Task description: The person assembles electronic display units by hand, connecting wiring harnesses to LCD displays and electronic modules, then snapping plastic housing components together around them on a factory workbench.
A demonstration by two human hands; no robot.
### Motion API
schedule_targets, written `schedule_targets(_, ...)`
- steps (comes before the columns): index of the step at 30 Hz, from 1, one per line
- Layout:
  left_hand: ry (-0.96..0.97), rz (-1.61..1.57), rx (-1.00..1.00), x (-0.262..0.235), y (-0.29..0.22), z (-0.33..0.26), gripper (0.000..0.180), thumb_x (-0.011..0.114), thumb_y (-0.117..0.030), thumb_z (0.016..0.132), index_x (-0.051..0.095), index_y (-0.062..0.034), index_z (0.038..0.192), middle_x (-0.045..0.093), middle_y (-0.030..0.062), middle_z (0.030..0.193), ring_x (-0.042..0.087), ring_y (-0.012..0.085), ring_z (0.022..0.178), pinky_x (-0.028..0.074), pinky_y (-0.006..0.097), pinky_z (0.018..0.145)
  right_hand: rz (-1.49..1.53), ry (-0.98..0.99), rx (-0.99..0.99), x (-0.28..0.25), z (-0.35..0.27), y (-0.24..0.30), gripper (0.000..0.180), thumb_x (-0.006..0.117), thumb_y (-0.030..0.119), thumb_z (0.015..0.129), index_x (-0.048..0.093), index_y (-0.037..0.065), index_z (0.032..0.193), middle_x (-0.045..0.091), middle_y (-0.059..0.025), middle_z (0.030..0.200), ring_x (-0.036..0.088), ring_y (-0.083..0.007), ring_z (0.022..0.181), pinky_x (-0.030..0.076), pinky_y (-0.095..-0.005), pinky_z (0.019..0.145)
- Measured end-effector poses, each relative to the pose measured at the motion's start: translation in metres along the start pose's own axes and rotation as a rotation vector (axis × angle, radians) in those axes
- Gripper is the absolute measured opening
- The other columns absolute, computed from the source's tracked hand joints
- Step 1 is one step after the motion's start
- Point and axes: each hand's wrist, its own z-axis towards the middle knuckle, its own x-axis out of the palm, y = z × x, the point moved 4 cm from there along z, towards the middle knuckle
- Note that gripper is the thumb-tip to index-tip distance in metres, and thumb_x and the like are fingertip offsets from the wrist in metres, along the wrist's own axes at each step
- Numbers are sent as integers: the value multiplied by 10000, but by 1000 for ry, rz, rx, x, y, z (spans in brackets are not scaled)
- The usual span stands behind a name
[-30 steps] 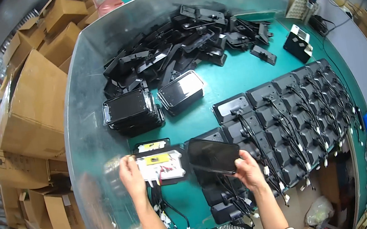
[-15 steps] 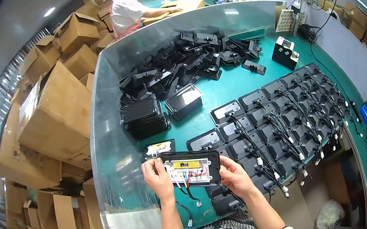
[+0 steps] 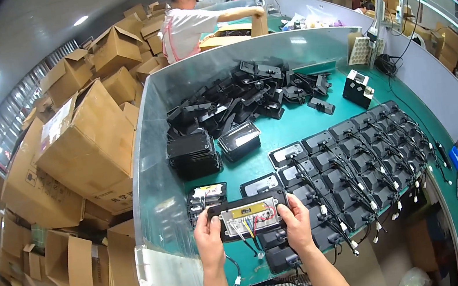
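Between both hands I hold a black plastic housing (image 3: 222, 209) in front of me, its inner side facing me. In it sit a yellow-topped module (image 3: 245, 211) and a light plate, with several coloured wires and a white-plugged cable hanging out. My left hand (image 3: 210, 244) grips the left end, thumb on the front rim. The right end is pinched by my right hand (image 3: 297, 226). Just behind my left hand, a similar housing with an exposed module (image 3: 208, 191) lies on the green table. To the right, rows of black housings (image 3: 328, 158) lie with cables and white connectors trailing toward me.
Behind are stacked black covers (image 3: 193, 154) and a loose heap of black brackets (image 3: 234, 95). A black-and-white box (image 3: 357, 88) stands at the back right. A metal partition (image 3: 148, 131) edges the table; cardboard boxes (image 3: 86, 145) pile up on the left. Beyond it, a co-worker (image 3: 186, 26) handles a carton.
The view has shifted slightly. The housing in my hands has tilted back and now sits level, and my right hand has moved up along its end. The co-worker's arm has lifted a carton flap.
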Motion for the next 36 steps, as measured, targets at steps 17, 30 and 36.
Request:
schedule_targets(17, 736, 553, 402, 147, 20, 135, 508, 621, -186, 808, 432, -61, 1263, 573, 85, 693, 548, 168, 579, 443, 271, 561, 85, -209, 313, -52, 19, 52, 438, 486, 334, 904, 452, -44, 1121, 542, -106, 729, 581, -232, 607, 482, -341, 539)
schedule_targets(30, -95, 1768, 248, 67, 185, 507, 131, 550, -146, 802, 655, -86, 852, 625, 85, 914, 580, 263, 927, 464, 399, 757, -234, -947, 450, -133, 44, 80, 232, 602, 278, 864, 527, 103, 996, 569, 24, 815, 394, -30, 451, 254, -171, 339)
schedule_targets(36, 289, 1024, 644, 149, 105, 349, 156, 581, -120, 677, 680, -121, 798, 604, 148, 760, 588, 296, 735, 486, 399, 652, -175, -486, 378, -141, 42, 50, 65, 529, 100, 867, 508, 45, 896, 530, -22, 710, 410, -102, 460, 320, -203, 413)
